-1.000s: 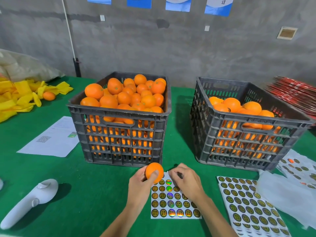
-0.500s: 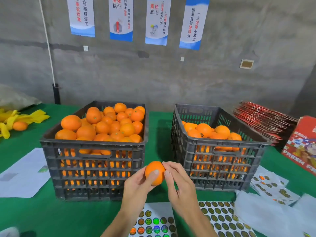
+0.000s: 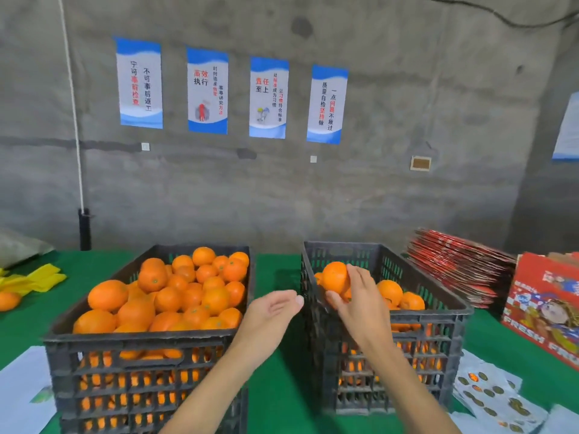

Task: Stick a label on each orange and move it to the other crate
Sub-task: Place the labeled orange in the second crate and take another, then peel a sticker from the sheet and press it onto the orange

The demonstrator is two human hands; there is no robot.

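Note:
My right hand (image 3: 357, 303) grips an orange (image 3: 335, 277) and holds it above the near-left corner of the right crate (image 3: 438, 311), which is partly filled with oranges. My left hand (image 3: 271, 311) hovers empty in the gap between the two crates, palm turned up and fingers relaxed. The left crate (image 3: 141, 343) is heaped with oranges. No label shows on the visible side of the held orange. A used sticker sheet (image 3: 488, 393) lies at the bottom right.
Both grey plastic crates stand on a green table (image 3: 275, 267). Stacked red cartons (image 3: 454, 264) and a red fruit box (image 3: 545, 305) sit to the right. Yellow cloths (image 3: 34, 281) and a loose orange (image 3: 9, 300) lie far left, white paper (image 3: 22, 393) at the near left.
My left hand has let go of the orange and drawn back open. My right hand has carried the orange up and right, over the right crate. The view has tilted upward.

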